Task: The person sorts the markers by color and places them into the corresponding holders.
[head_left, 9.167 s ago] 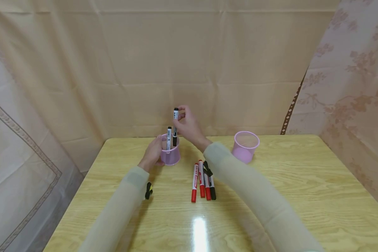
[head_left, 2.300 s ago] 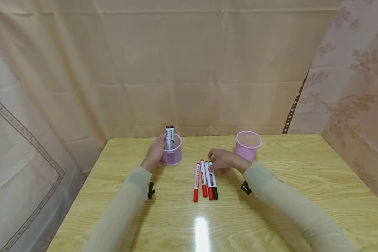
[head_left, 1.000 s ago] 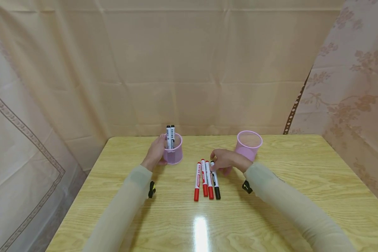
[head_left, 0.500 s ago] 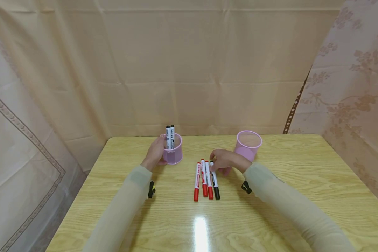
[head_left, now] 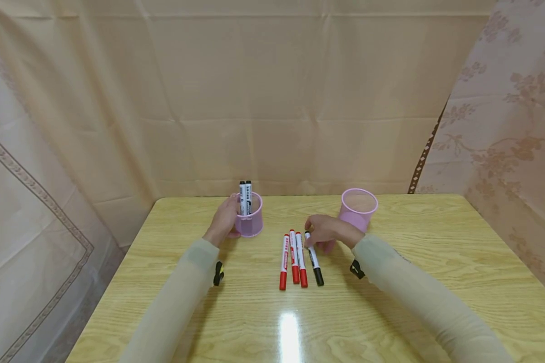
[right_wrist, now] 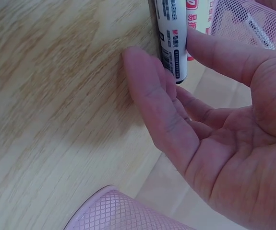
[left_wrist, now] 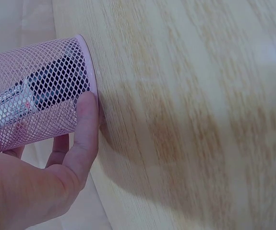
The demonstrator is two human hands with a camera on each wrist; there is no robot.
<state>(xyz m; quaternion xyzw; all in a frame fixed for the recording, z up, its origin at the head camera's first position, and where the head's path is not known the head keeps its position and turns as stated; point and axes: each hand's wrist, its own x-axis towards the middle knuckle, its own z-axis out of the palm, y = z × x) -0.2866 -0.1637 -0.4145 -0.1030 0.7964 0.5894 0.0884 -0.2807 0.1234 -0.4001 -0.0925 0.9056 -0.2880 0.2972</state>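
Note:
My left hand (head_left: 222,219) grips the side of a pink mesh pen cup (head_left: 250,228) at the back left of the table. Two black-capped whiteboard markers (head_left: 249,197) stand upright in that cup; in the left wrist view, the dark lower end of a marker (left_wrist: 56,84) shows through the mesh. My right hand (head_left: 324,229) pinches the far end of a black marker (head_left: 314,259) between thumb and fingers. That marker slants on the table, its black cap toward me. Left of it lie three red markers (head_left: 294,257) side by side, pointing lengthwise away from me.
A second pink mesh cup (head_left: 356,220) stands at the back right, just behind my right wrist. The wood-grain table (head_left: 427,252) ends in front of a beige curtain (head_left: 290,101). Black straps (head_left: 356,269) hang at both wrists.
Earlier my right hand lowered a black marker into the left cup, then came to the row on the table. Just now the black marker's near end has swung right, away from the red ones.

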